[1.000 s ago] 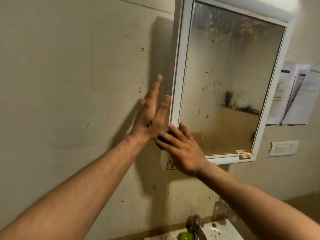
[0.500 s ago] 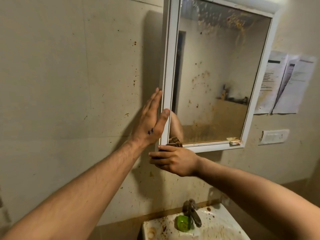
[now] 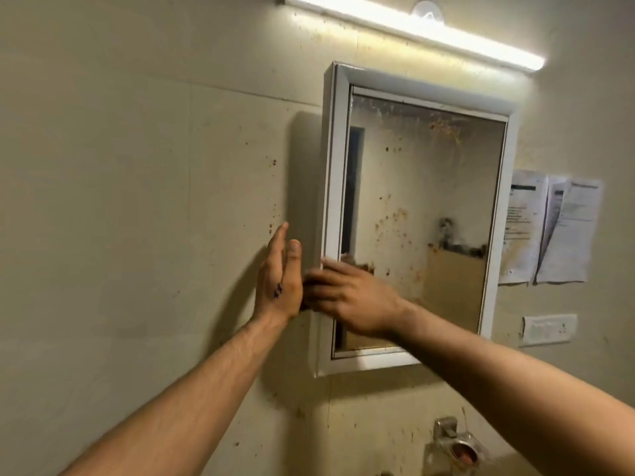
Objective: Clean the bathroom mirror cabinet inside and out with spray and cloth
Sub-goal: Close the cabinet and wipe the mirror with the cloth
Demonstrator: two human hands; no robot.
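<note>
A white-framed mirror cabinet (image 3: pixel 332 173) hangs on the beige wall, its glass (image 3: pixel 422 207) speckled with brown stains. My left hand (image 3: pixel 278 280) is held upright with straight fingers just left of the cabinet's side, edge-on to me. My right hand (image 3: pixel 347 297) reaches across the lower left corner of the frame, fingers extended over the frame edge and pointing left toward my left palm. Neither hand holds anything. No spray bottle or cloth is in view.
A lit tube light (image 3: pixel 412 29) runs above the cabinet. Papers (image 3: pixel 549 228) are stuck to the wall on the right, with a switch plate (image 3: pixel 549 329) below them. A metal tap fitting (image 3: pixel 457 444) sits at the bottom right. The wall is spattered with brown spots.
My view has tilted up, so the sink is out of frame and the light shows. My right hand rose from below the cabinet onto its lower left frame; the left hand stays beside it.
</note>
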